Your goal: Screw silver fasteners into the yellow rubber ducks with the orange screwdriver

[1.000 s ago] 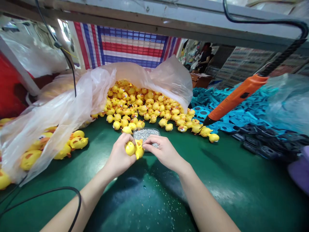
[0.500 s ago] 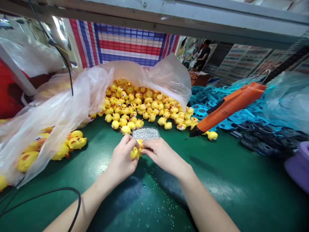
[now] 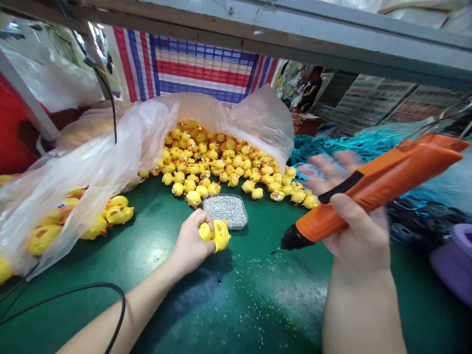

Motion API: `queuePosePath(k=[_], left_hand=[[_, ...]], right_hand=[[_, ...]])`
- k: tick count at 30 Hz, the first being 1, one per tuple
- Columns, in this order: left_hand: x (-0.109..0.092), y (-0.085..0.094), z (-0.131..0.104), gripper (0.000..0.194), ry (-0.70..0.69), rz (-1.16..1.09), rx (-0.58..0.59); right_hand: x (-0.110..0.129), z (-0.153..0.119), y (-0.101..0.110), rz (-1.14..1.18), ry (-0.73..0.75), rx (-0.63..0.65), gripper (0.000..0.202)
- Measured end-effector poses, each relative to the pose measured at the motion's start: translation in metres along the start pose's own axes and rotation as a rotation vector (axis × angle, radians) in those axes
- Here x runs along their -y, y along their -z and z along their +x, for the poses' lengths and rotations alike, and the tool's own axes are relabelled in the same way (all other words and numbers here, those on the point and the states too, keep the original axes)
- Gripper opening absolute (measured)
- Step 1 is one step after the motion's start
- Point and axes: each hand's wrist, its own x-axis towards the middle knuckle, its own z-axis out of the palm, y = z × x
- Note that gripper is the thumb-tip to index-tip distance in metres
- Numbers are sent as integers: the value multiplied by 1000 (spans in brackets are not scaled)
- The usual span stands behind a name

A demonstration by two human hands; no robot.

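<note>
My left hand (image 3: 193,238) is closed around a yellow toy duck (image 3: 221,235), holding it just above the green table beside a clear tray of small silvery screws (image 3: 239,211). On the right, my right hand (image 3: 359,231) has an orange electric screwdriver (image 3: 379,179) between its thumb and fingers. The thumb lies across the near side; the fingers, blurred and stretched out, are behind the tool. The screwdriver's black nose and thin bit point down and left, apart from the duck. A wire hanger holds its upper end.
A heap of yellow ducks (image 3: 228,157) spills from a plastic bag (image 3: 261,115) at the back. More ducks lie at left under plastic (image 3: 106,152). Turquoise parts (image 3: 332,147), dark parts and a purple object (image 3: 455,265) are at right. A black cable (image 3: 88,286) crosses my left forearm.
My right hand has left the duck and moved right onto the screwdriver, which has come nearer and lower. The left hand keeps the duck. The screw tray is now more fully visible.
</note>
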Motion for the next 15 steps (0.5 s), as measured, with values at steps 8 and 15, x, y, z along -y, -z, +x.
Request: queuePosePath(k=[8,15], left_hand=[[13,-31,-13,28,-36,-90,146],[12,-33,-20,27,-62,-152,216]], right_hand=[[0,-20,-35,354,-227,387,31],[3,-35,-65,299,-63,237,27]])
